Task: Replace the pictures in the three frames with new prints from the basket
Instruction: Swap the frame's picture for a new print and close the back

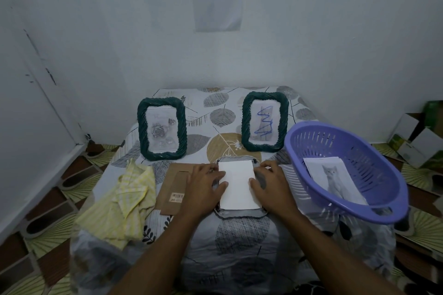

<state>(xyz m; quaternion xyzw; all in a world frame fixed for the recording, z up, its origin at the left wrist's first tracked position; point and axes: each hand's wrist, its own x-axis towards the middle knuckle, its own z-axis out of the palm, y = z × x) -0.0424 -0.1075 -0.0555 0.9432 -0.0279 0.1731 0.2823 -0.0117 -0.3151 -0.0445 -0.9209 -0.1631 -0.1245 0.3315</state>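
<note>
Two dark green rope-edged frames stand upright at the back of the table: the left frame (162, 128) shows a grey rose picture, the right frame (264, 121) a picture with a blue scribble. A third frame (241, 212) lies face down in front of me, with a white print (237, 184) laid blank side up in its opening. My left hand (205, 184) presses the print's left edge and my right hand (271, 183) presses its right edge, fingers fairly flat. The purple basket (345, 170) at the right holds a cat print (334, 181).
A brown cardboard frame backing (173, 189) lies left of the flat frame. A yellow striped cloth (124, 201) is bunched at the table's left front. Walls close in behind and to the left. White boxes (414, 141) stand on the patterned floor at far right.
</note>
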